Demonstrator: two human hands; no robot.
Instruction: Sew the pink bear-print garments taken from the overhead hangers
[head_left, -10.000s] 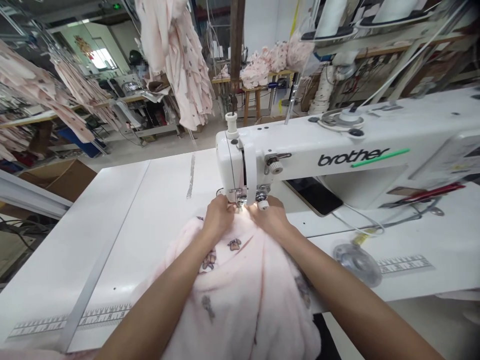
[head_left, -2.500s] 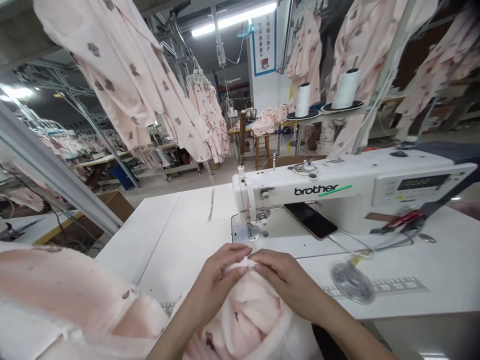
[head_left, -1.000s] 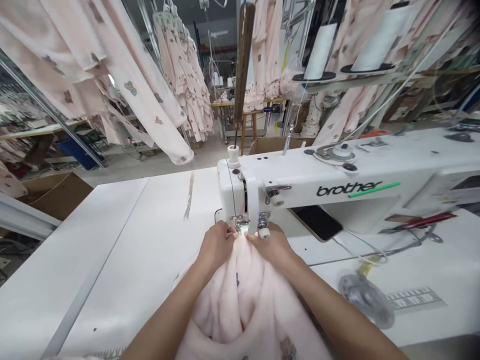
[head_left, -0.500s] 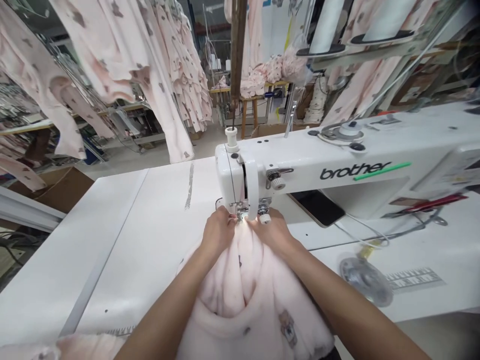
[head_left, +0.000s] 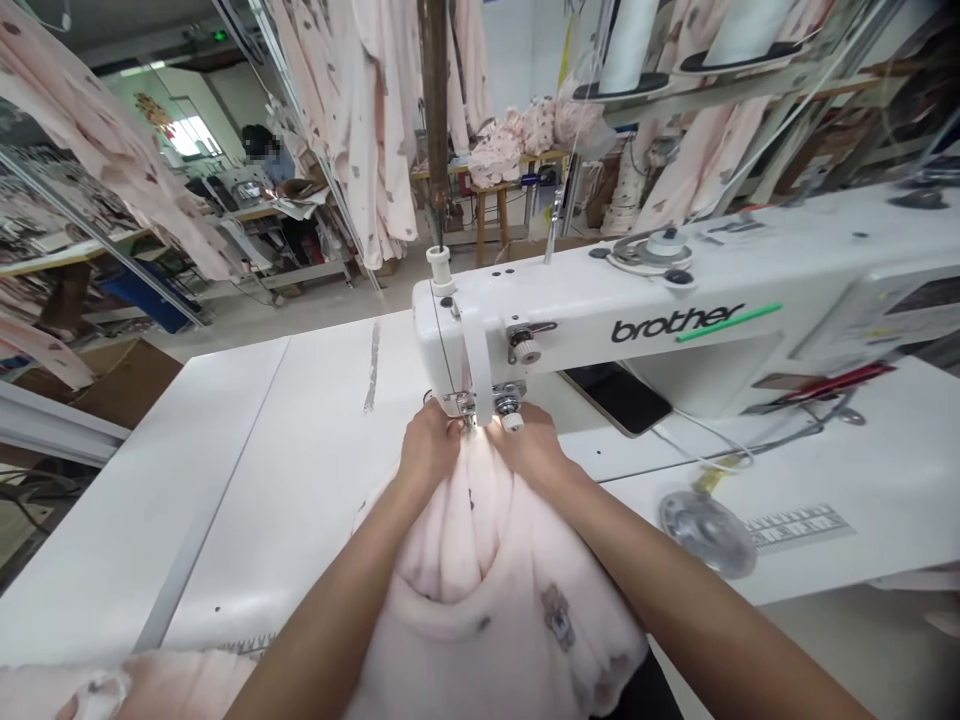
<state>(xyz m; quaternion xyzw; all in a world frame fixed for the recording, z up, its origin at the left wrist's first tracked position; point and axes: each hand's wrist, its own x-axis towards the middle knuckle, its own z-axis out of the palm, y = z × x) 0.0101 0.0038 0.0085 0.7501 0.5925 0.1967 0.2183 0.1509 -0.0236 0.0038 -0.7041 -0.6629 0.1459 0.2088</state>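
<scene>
A pale pink fleece garment with small bear prints lies gathered from the table's front edge up to the needle of a white sewing machine. My left hand grips its cloth just left of the presser foot. On the other side, my right hand is closed on the same cloth, its fingertips partly hidden behind the machine head. Light from the machine falls on the fabric between both hands. The edge under the foot is too small to make out.
A phone with a white cable lies under the machine arm. Nearer are a clear round dish and a printed ruler. More pink cloth sits at the front left. Printed garments hang behind; a person sits far back.
The camera view has shifted, so the machine appears a little further left and higher. A hanging garment at the left has swung aside, revealing a person behind. Both hands keep their hold beside the needle.
</scene>
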